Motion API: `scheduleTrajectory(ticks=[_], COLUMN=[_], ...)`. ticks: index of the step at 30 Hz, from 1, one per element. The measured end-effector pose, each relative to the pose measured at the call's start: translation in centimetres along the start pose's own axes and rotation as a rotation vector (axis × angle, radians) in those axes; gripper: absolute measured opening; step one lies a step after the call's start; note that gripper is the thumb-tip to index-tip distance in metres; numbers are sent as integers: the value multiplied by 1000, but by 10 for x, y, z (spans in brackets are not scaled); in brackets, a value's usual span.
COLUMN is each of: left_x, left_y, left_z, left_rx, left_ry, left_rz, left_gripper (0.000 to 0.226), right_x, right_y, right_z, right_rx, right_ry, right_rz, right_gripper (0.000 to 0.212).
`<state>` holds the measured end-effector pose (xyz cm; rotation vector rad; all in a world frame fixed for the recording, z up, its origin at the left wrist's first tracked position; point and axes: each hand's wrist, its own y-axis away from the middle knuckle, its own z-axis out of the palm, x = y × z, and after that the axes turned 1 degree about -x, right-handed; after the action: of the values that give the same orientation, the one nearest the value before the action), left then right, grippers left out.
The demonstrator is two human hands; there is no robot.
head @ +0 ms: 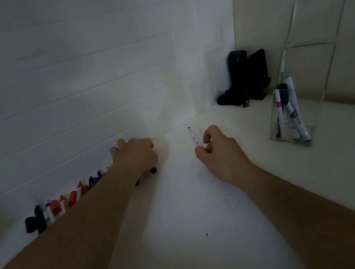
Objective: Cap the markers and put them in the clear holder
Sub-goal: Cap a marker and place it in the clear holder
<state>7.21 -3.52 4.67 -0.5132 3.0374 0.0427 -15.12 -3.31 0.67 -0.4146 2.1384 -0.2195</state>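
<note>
While the head view is dim, the right hand [220, 151] is seen raised just above the white counter [203, 209], its grip pinching an uncapped marker [195, 139] between thumb and curled fingers; the dark tip is pointed up and away toward the tiled wall [76, 79]. The left hand [135, 155] is laid knuckles-up at the foot of that wall, fingers curled down over the near end of a row of markers and caps [66, 201]. Whether anything is held in that grip cannot be told, since the fingertips are hidden. A small black cap [153, 170] is seen on the counter just beside the left wrist. The row of red, blue and black pieces is stretched along the wall toward the left, partly covered by the left forearm. Well apart to the right, the clear holder [305, 87] is stood on the counter against the side wall, with several capped markers [292, 109] leaned inside it. A black object [247, 76] is set in the corner behind.
</note>
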Motion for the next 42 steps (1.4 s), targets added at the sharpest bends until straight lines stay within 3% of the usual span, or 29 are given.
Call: scheduleTrajectory(ticks=[4,9,12,17,21,26,30,42], left_x=[0,8,8,3,2,0,-1,0], left_y=[-10,18,41,57,65,65,61,54], left_z=[3,3,9,21,20,25,25,34], left_rx=[108,320,400,536,494,442,465,575], left_ry=[-59,486,557,706,938,955,931,748], left_rz=[36,240,324,342,308,272,263,408], left_gripper=[34,17,12,17,21,17,19,31], right_x=[2,4,3,0,-1,3,-3,-2], right_y=[-1,-1,-2,0,0,-2,1,2], right_z=[1,-2,-4,-2,-3,-4,-7,-5], right_rx=[-37,-51,-79,-113,-90,-77,-55,-57], right_ry=[-63,-139,-146,-127,-87,-36,-33,66], right_rz=[2,-7,-20,-65,-68,-92,-164,-265], right_gripper=[21,39,43,29,27,24,8,13])
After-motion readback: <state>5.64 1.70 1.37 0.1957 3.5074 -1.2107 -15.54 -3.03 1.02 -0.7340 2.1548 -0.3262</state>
